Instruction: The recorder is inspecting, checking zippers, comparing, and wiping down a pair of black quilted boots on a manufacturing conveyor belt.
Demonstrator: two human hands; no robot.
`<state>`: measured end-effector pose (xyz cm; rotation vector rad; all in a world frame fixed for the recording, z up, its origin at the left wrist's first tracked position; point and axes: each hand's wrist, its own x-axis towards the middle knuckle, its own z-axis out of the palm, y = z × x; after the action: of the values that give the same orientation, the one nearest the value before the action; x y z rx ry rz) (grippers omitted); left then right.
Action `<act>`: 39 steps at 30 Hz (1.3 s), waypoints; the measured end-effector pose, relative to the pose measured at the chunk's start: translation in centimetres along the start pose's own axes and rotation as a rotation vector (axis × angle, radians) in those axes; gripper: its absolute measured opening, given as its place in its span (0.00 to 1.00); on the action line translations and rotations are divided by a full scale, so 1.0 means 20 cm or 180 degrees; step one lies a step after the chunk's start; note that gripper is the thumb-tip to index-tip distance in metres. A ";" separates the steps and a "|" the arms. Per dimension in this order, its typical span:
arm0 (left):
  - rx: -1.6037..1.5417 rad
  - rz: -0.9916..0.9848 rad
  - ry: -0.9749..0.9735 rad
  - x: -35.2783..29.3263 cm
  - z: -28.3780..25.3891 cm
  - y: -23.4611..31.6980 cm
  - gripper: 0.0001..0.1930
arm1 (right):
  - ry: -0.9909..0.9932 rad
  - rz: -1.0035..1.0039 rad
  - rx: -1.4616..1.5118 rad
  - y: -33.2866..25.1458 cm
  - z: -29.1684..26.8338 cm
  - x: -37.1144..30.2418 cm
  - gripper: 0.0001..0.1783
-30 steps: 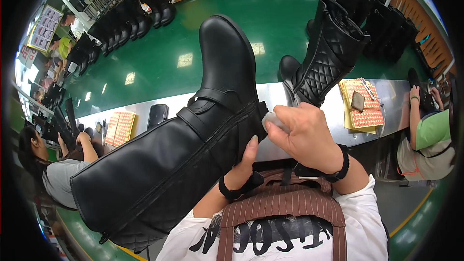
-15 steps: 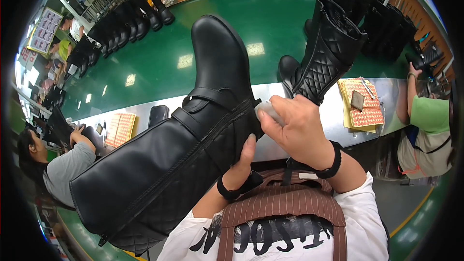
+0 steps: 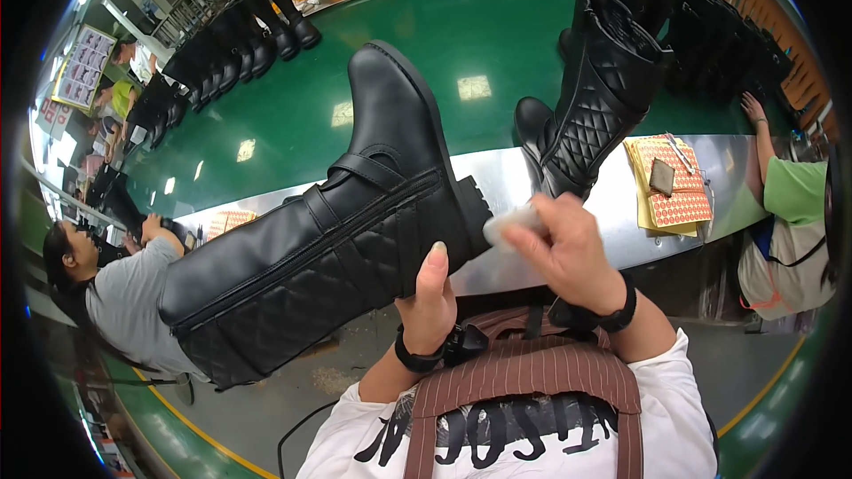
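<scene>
A tall black boot (image 3: 266, 266) with straps, a long side zip and a quilted panel lies across in front of me, toe pointing up and away. My left hand (image 3: 429, 295) grips it from below near the heel, thumb up along its side. Just right of the heel, my right hand (image 3: 568, 244) pinches a small whitish pad or cloth (image 3: 515, 227), slightly blurred and apart from the boot. Beyond it, a second black quilted boot (image 3: 599, 98) stands upright on the metal edge of the bench.
Red-and-white sticker sheets (image 3: 679, 195) lie at right with a small brown block (image 3: 661, 176) on them. Rows of black boots (image 3: 231, 40) stand along the green belt (image 3: 426, 13). Co-workers sit close on the left (image 3: 133, 293) and right (image 3: 785, 239).
The boot has rolled, showing more of its zip and quilted side, and its shaft has risen. My right hand has moved right and down, away from the heel, with the whitish pad.
</scene>
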<state>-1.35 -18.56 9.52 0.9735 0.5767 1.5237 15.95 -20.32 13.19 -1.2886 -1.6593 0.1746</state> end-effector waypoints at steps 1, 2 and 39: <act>0.0041 -0.0166 0.0078 0.00 0.00 0.00 0.27 | 0.0186 -0.0069 -0.0588 0.04 -0.01 0.01 0.11; 0.0044 -0.0159 0.0078 0.00 0.00 -0.01 0.27 | 0.0446 0.0049 -0.1042 0.05 -0.04 0.03 0.10; -0.0506 -0.1340 -0.0157 0.01 -0.14 -0.24 0.23 | 0.0428 0.2902 0.3778 0.47 0.01 -0.22 0.20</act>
<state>-1.04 -16.98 4.26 0.7116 0.5742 1.1474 21.74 -19.85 4.60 -0.9275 -0.4776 1.3437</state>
